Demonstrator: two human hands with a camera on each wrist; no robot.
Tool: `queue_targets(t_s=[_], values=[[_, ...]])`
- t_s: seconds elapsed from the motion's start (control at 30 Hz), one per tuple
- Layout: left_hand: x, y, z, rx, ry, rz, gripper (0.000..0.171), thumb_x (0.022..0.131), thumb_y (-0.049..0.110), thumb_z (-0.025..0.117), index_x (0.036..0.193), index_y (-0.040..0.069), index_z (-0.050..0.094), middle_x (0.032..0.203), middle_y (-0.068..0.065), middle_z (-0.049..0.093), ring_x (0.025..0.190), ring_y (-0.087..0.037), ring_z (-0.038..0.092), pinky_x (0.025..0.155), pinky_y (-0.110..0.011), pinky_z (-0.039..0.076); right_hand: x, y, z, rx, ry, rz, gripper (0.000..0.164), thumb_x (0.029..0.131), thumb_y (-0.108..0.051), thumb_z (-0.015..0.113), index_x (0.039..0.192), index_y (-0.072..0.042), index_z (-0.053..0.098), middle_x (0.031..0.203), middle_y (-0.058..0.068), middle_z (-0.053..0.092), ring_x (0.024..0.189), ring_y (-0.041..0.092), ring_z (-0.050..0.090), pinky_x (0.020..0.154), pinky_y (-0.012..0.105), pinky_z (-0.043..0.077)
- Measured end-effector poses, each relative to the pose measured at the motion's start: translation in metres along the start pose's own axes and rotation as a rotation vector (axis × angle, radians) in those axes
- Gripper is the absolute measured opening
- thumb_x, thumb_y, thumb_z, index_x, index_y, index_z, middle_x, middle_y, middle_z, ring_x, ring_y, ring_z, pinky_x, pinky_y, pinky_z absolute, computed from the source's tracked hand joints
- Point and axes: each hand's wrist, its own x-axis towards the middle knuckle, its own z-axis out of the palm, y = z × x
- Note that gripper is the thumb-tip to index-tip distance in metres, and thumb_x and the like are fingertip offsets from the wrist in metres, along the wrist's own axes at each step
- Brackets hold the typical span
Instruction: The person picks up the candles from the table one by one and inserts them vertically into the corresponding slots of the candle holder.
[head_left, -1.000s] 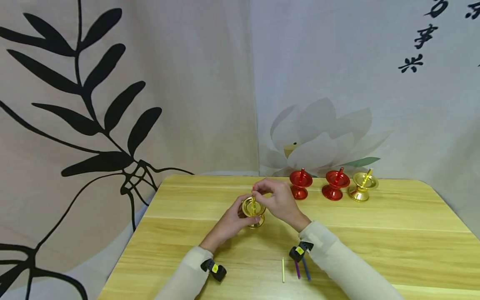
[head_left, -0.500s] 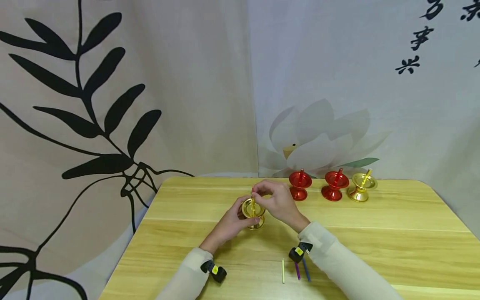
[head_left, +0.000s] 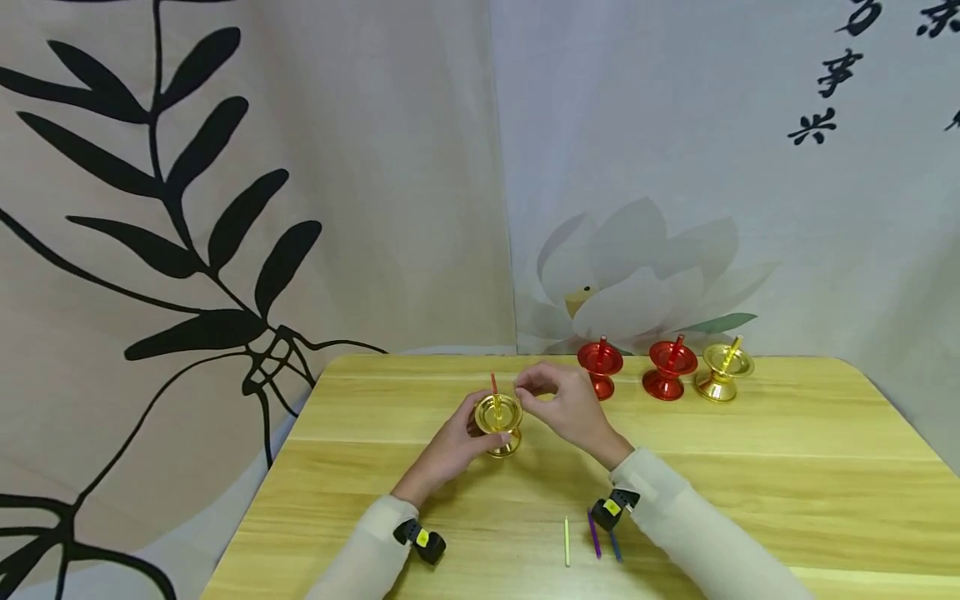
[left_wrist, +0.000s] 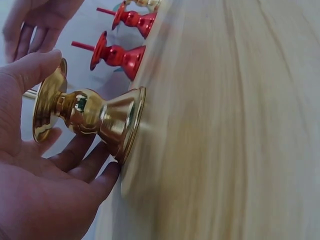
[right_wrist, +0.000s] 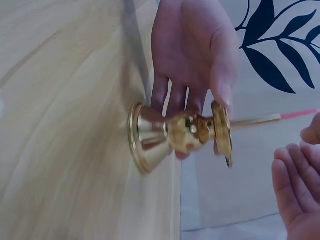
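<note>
In the head view, the left hand (head_left: 459, 435) is gripping a gold candle holder (head_left: 506, 414) at the centre of the wooden table (head_left: 352, 500), its thumb curling over the near side of the dish. A thin red stick (head_left: 494, 384) is standing upright out of the holder's central tube. The right hand (head_left: 564, 407) is hovering just to the right of that stick, apart from it, holding nothing visible. At the far right, two red holders (head_left: 670, 377) and a second gold holder (head_left: 717, 387) are standing in a row, each carrying a tube of its own colour. Near the front, a pale green stick (head_left: 567, 542), a purple stick (head_left: 594, 534) and a blue stick (head_left: 616, 547) are lying on the tabletop.

In the left wrist view, the thumb is pressing on the dish while the fingers are wrapping under the stem and base. Whether the base is fully resting on the table is hard to tell.

In the right wrist view, the right hand's thumb and fingers are standing apart, close to the reddish tip of the stick, which is pointing out of the tube.
</note>
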Motion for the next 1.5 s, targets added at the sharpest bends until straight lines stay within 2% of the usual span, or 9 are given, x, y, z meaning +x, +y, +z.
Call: queue_targets(t_s=[0.17, 0.47, 0.7, 0.9, 1.1, 1.23, 1.33, 1.4, 1.5], values=[[-0.002, 0.000, -0.005, 0.005, 0.018, -0.006, 0.077, 0.104, 0.023, 0.080, 0.169, 0.012, 0.039, 0.154, -0.018, 0.058, 0.141, -0.039, 0.059, 0.114, -0.055, 0.051, -0.012, -0.001, -0.017, -0.073, -0.015, 0.037, 0.016, 0.091, 0.005, 0.083, 0.097, -0.009, 0.081, 0.092, -0.005, 0.079, 0.082, 0.014, 0.077, 0.076, 0.040, 0.067], [-0.008, -0.002, -0.016, 0.018, 0.036, -0.017, 0.079, 0.104, 0.023, 0.080, 0.170, 0.013, 0.037, 0.154, -0.018, 0.059, 0.141, -0.040, 0.058, 0.115, -0.056, 0.049, -0.052, -0.006, -0.044, -0.115, -0.127, 0.215, 0.010, 0.092, -0.003, 0.082, 0.100, -0.008, 0.080, 0.093, -0.011, 0.077, 0.084, 0.008, 0.073, 0.079, 0.042, 0.066], [-0.012, -0.003, -0.026, 0.019, 0.072, -0.033, 0.079, 0.103, 0.020, 0.080, 0.170, 0.011, 0.038, 0.152, -0.017, 0.061, 0.140, -0.039, 0.059, 0.115, -0.056, 0.049, -0.085, -0.011, -0.055, -0.137, -0.196, 0.236, 0.009, 0.091, -0.004, 0.083, 0.099, -0.006, 0.078, 0.094, -0.006, 0.077, 0.085, 0.010, 0.072, 0.077, 0.036, 0.065], [-0.016, -0.003, -0.031, 0.040, 0.131, -0.047, 0.077, 0.102, 0.020, 0.081, 0.168, 0.013, 0.041, 0.153, -0.016, 0.062, 0.140, -0.040, 0.059, 0.114, -0.059, 0.050, -0.111, -0.020, -0.054, -0.215, -0.277, 0.249, 0.016, 0.090, -0.017, 0.091, 0.097, -0.016, 0.076, 0.092, -0.011, 0.071, 0.086, 0.011, 0.064, 0.074, 0.030, 0.058], [-0.030, 0.004, -0.029, 0.164, 0.193, -0.072, 0.077, 0.101, 0.026, 0.083, 0.164, 0.003, 0.045, 0.153, -0.022, 0.058, 0.142, -0.046, 0.056, 0.118, -0.063, 0.044, -0.128, -0.028, -0.045, -0.301, -0.388, 0.242, 0.029, 0.087, -0.040, 0.094, 0.091, -0.024, 0.071, 0.089, -0.019, 0.062, 0.086, 0.004, 0.052, 0.074, 0.026, 0.050], [-0.042, 0.015, -0.030, 0.289, 0.222, -0.118, 0.060, 0.100, 0.030, 0.082, 0.144, -0.003, 0.059, 0.131, -0.016, 0.067, 0.122, -0.036, 0.067, 0.100, -0.057, 0.057, -0.130, -0.032, -0.038, -0.392, -0.431, 0.161, 0.039, 0.083, -0.053, 0.095, 0.083, -0.029, 0.065, 0.085, -0.021, 0.054, 0.083, 0.002, 0.044, 0.070, 0.022, 0.044], [-0.049, 0.021, -0.031, 0.306, 0.146, -0.140, 0.040, 0.101, 0.032, 0.080, 0.122, 0.001, 0.066, 0.109, -0.008, 0.069, 0.098, -0.025, 0.068, 0.080, -0.042, 0.059, -0.130, -0.033, -0.035, -0.442, -0.456, 0.118, 0.044, 0.082, -0.059, 0.094, 0.079, -0.030, 0.060, 0.083, -0.022, 0.049, 0.080, 0.001, 0.039, 0.070, 0.021, 0.041], [-0.052, 0.024, -0.029, 0.294, 0.043, -0.134, 0.030, 0.103, 0.032, 0.077, 0.113, 0.005, 0.067, 0.100, -0.004, 0.068, 0.088, -0.020, 0.065, 0.072, -0.034, 0.055, -0.130, -0.033, -0.033, -0.460, -0.468, 0.099, 0.047, 0.081, -0.061, 0.094, 0.077, -0.030, 0.058, 0.083, -0.022, 0.047, 0.080, 0.001, 0.038, 0.071, 0.020, 0.039], [-0.055, 0.026, -0.020, 0.274, -0.121, -0.079, 0.023, 0.106, 0.031, 0.074, 0.109, 0.009, 0.070, 0.096, -0.001, 0.068, 0.082, -0.016, 0.063, 0.068, -0.028, 0.052, -0.130, -0.033, -0.030, -0.472, -0.477, 0.081, 0.047, 0.081, -0.060, 0.094, 0.076, -0.030, 0.058, 0.083, -0.022, 0.046, 0.079, 0.001, 0.036, 0.071, 0.020, 0.038]])
